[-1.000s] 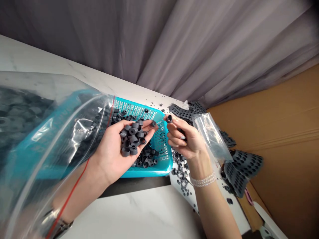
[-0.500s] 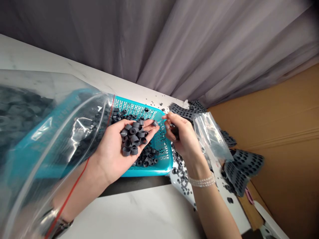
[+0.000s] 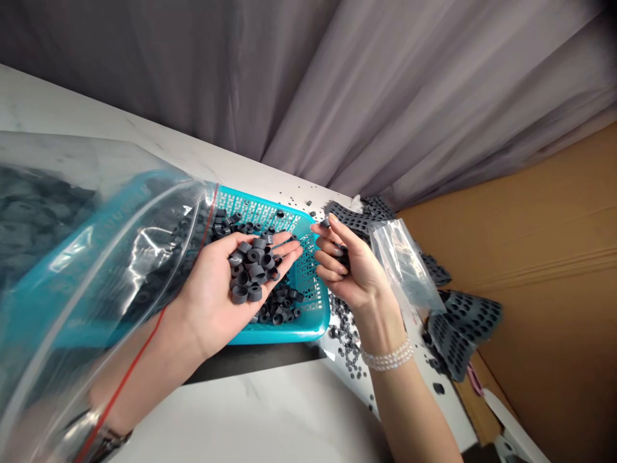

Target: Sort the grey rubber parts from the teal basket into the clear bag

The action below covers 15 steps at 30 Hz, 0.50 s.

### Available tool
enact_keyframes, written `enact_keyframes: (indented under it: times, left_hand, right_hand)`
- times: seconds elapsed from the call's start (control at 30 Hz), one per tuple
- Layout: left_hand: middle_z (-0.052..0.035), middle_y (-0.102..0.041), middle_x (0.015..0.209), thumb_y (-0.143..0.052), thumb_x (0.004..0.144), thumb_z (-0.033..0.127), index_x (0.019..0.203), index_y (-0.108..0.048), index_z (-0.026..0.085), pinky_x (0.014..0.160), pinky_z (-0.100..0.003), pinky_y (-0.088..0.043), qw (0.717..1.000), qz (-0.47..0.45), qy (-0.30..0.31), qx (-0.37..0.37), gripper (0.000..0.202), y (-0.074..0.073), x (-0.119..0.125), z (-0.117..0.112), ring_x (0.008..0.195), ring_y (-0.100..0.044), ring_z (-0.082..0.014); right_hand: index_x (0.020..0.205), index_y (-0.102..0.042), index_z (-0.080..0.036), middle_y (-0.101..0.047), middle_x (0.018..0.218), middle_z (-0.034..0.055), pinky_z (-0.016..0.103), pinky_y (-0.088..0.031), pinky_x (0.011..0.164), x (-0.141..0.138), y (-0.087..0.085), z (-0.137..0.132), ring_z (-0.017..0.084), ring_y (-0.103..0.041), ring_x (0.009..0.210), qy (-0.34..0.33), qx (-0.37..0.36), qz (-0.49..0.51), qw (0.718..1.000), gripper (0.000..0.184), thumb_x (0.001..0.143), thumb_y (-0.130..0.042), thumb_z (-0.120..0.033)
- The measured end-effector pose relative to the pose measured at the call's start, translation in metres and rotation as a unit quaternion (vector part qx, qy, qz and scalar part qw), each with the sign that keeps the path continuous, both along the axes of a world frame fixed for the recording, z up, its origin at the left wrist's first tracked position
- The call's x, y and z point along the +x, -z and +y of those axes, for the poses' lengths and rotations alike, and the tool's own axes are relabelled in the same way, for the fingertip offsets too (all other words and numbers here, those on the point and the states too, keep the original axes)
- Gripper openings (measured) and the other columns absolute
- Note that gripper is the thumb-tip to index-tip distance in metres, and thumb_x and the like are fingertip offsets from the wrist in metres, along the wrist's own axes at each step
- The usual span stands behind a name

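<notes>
1. Dark-grey hollow pieces, a loose heap: carried on the upturned palm of the left hand. Hand spread nearly flat, fingers extended, thumb out to the side; nothing gripped.
2. Right hand: mostly closed. Thumb and forefinger pinch a single piece; the other fingers curl inward over further dark pieces, number not readable. Beaded bracelet, several strands, at the wrist.
3. Condition of the heaped pieces: short, round, matt, smooth-sided, lying at mixed angles; some show wide open ends, others a smaller central hole.
4. Turquoise basket, lattice-walled, below the left hand; more of the same pieces inside.
5. Large clear bag, red-lined at the mouth, dark pieces visible through it; its film crosses in front of the left wrist.
6. Small clear bag, just beyond the right wrist.
7. Perforated grey sheets, at right, holed in rows.
8. Tiny dark discs, scattered beside the basket.
</notes>
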State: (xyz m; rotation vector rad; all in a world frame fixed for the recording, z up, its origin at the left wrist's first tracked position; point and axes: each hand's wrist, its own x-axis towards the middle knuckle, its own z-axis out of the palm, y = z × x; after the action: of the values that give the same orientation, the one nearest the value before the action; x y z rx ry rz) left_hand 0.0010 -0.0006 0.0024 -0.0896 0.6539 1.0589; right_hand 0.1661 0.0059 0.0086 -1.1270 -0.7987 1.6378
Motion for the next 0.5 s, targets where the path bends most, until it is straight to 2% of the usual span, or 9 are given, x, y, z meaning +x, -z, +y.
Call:
enact_keyframes:
  times: [0.17, 0.3, 0.4, 0.5]
  left_hand:
    - [-0.0253, -0.066, 0.117, -0.04, 0.083, 0.008, 0.132, -0.047, 0.001, 0.083, -0.039, -0.06, 1.0, 0.003, -0.009, -0.004, 0.05, 0.0, 0.0, -0.001, 0.105, -0.067, -0.0316]
    - [-0.023, -0.068, 0.112, -0.041, 0.083, 0.009, 0.125, -0.051, 0.001, 0.081, -0.036, -0.06, 1.0, 0.005, -0.011, 0.003, 0.044, 0.007, 0.002, 0.002, 0.101, -0.068, -0.0293]
    - [-0.0147, -0.072, 0.098, -0.042, 0.083, 0.01, 0.111, -0.059, 0.008, 0.08, -0.033, -0.059, 1.0, 0.003, 0.0, 0.026, 0.033, 0.019, 0.002, 0.003, 0.094, -0.07, -0.0238]
    - [-0.0083, -0.072, 0.086, -0.046, 0.081, 0.01, 0.099, -0.063, 0.016, 0.078, -0.032, -0.058, 0.998, 0.024, 0.009, 0.064, 0.025, 0.03, -0.003, -0.003, 0.096, -0.068, -0.0238]
  right_hand:
    - [0.078, -0.067, -0.014, -0.024, 0.05, -0.0108, 0.017, -0.011, 0.033, -0.006, -0.004, -0.002, 0.003, -0.008, 0.04, 0.014, -0.041, 0.077, 0.996, 0.025, 0.087, -0.059, -0.037]
    - [0.078, -0.064, -0.015, -0.028, 0.051, -0.0106, 0.017, -0.011, 0.033, -0.011, -0.005, -0.008, 0.002, -0.012, 0.038, 0.012, -0.017, 0.071, 0.997, 0.019, 0.083, -0.062, -0.032]
    - [0.077, -0.062, -0.016, -0.036, 0.054, -0.0092, 0.018, -0.012, 0.035, -0.022, -0.011, -0.013, 0.001, -0.017, 0.038, -0.033, 0.034, 0.005, 0.999, 0.011, 0.081, -0.061, -0.026]
    - [0.079, -0.064, -0.018, -0.042, 0.054, -0.008, 0.018, -0.014, 0.037, -0.047, -0.021, -0.012, 0.002, -0.024, 0.038, -0.105, 0.088, -0.146, 0.98, 0.005, 0.08, -0.062, -0.023]
